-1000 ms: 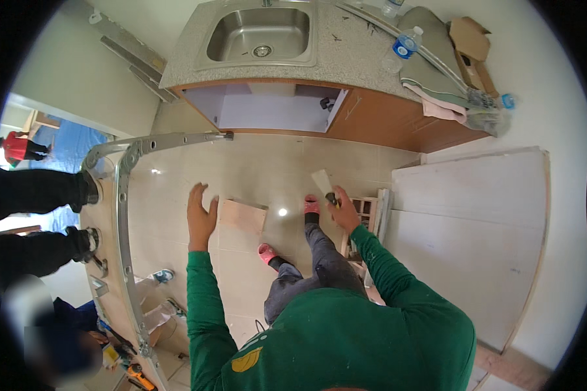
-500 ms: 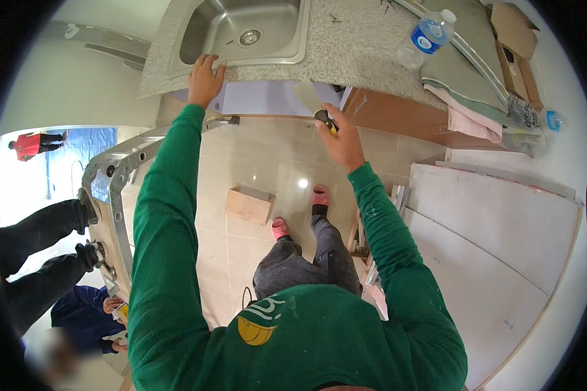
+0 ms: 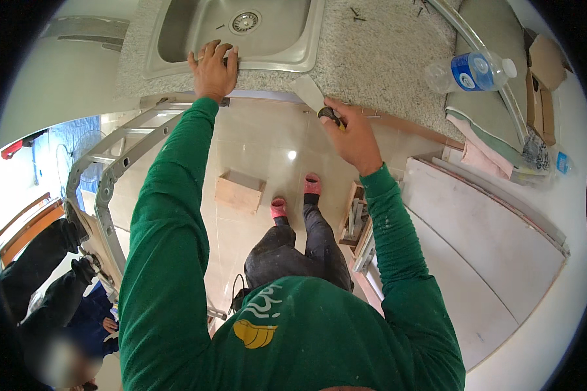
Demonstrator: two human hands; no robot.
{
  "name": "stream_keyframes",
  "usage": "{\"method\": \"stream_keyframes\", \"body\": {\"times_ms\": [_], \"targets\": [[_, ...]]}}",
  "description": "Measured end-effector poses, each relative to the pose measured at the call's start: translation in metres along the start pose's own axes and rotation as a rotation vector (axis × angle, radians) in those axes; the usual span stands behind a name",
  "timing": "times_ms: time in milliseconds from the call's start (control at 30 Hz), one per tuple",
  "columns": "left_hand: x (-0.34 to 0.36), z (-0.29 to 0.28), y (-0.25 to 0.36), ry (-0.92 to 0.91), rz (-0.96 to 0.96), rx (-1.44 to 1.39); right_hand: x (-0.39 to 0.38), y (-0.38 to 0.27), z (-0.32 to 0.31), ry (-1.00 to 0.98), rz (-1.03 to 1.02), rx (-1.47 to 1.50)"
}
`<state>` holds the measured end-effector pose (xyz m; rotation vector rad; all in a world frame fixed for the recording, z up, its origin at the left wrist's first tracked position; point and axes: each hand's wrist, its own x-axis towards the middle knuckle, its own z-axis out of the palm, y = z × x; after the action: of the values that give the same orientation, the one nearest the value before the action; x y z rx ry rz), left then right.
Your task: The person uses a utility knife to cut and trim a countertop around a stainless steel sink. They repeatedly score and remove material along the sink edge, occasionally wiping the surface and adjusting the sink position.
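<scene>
Since the first frame, the person's left hand [image 3: 214,70] has been moving from above the floor up to the sink [image 3: 277,64], and the right hand [image 3: 355,135] has been carrying the scraper [image 3: 308,93] up to the countertop [image 3: 385,72]. The left hand is now resting on the sink's front rim, opening with its fingers spreading. The right hand is closing around the scraper's dark handle; the flat blade is pointing up and leftward, overlapping the countertop's front edge, though whether it is touching cannot be told. Rightward, a clear bottle [image 3: 469,73] is lying on its side near a folded cloth [image 3: 499,39]. Below, a wooden box [image 3: 236,194] is sitting on the floor [image 3: 235,241].
</scene>
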<state>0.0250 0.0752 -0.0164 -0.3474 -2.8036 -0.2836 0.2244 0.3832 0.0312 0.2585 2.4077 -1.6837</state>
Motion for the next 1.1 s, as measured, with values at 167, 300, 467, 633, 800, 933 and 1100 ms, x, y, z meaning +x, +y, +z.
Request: {"method": "stream_keyframes", "body": {"times_ms": [167, 300, 467, 633, 800, 933, 1100], "targets": [[0.001, -0.008, 0.003, -0.007, 0.030, -0.013, -0.018, -0.001, 0.038, 0.184, -0.052, 0.005], [0.003, -0.004, 0.000, -0.009, 0.041, -0.026, -0.024, -0.005, 0.074, 0.306, -0.021, 0.046], [0.001, -0.001, -0.009, -0.008, 0.048, -0.005, -0.022, -0.019, 0.049, 0.241, -0.025, 0.004], [0.000, -0.004, -0.003, -0.028, 0.043, 0.002, -0.021, -0.024, 0.039, 0.221, 0.026, 0.015], [0.002, -0.008, 0.002, -0.041, 0.054, -0.014, -0.024, -0.007, 0.086, 0.418, 0.010, 0.042], [-0.003, -0.010, 0.001, -0.021, 0.068, -0.057, -0.025, -0.006, 0.121, 0.561, 0.003, 0.143], [-0.001, -0.009, 0.002, -0.009, 0.067, -0.077, -0.023, 0.007, 0.128, 0.575, -0.029, 0.180]]}}
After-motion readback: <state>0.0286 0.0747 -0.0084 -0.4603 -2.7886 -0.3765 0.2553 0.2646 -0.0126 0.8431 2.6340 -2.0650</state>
